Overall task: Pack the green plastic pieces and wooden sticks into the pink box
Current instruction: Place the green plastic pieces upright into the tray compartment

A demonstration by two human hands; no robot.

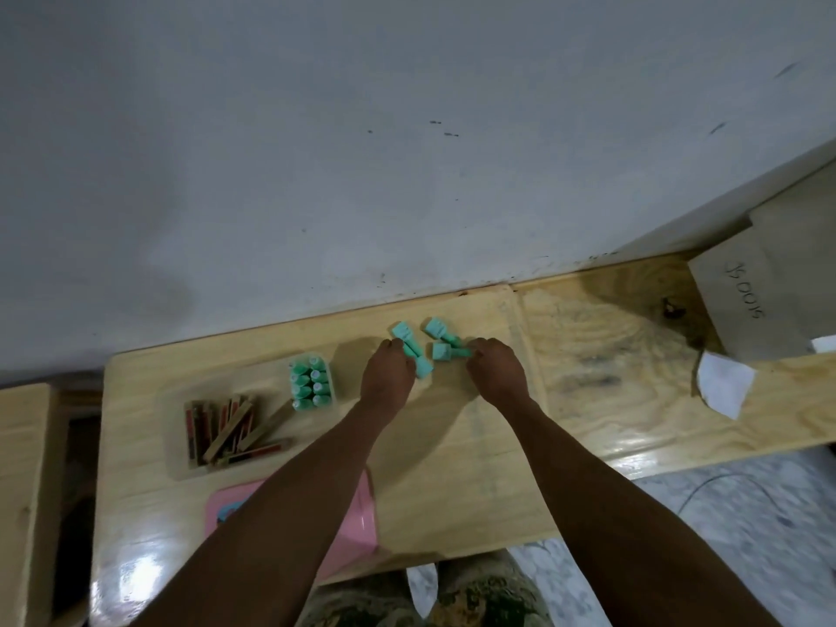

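Note:
Several loose green plastic pieces [434,346] lie on the wooden table [452,468] near the wall. My left hand [388,374] pinches one long green piece [414,355] at its left side. On the right, my right hand [496,366] pinches the tip of another green piece [445,352]. A clear tray [181,463] to the left holds a packed block of green pieces [311,382] and a pile of wooden sticks [230,429]. The pink box [357,522] lies near the front edge, mostly hidden under my left forearm.
A grey wall rises right behind the table. A cardboard box [764,291] with writing and a white paper scrap [724,382] sit on the adjoining wooden bench at the right. Another wooden surface [22,491] stands at the far left.

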